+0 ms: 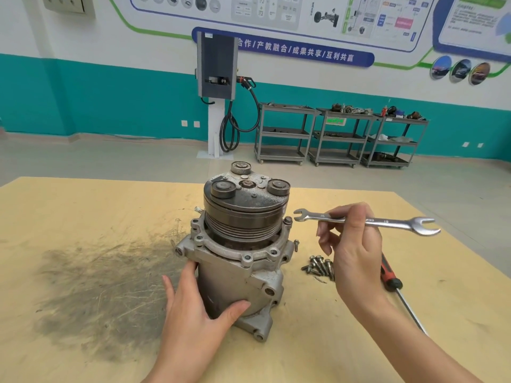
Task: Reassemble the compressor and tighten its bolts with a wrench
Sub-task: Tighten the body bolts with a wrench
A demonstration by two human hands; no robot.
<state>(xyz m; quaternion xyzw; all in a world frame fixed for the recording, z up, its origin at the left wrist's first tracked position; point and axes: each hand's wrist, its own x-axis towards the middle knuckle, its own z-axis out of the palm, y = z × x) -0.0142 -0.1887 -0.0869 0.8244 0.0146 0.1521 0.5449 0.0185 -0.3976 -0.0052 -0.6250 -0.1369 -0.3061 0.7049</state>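
The compressor (243, 244) stands upright mid-table, likely heavy, rigid cast metal, best steadied low on its body. There the left hand (193, 308) cups it. Right of it, the right hand (356, 244) pinches the stiff wrench (367, 221); loose bolts (319, 266) lie below.

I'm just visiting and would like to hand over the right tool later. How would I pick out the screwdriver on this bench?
Start at the grey compressor standing upright mid-table, then look to its right, past the small heap of loose bolts. The screwdriver lies flat near the table's right edge, partly behind the right hand. Its red-and-black handle sets it apart from the all-silver wrench held in that hand.
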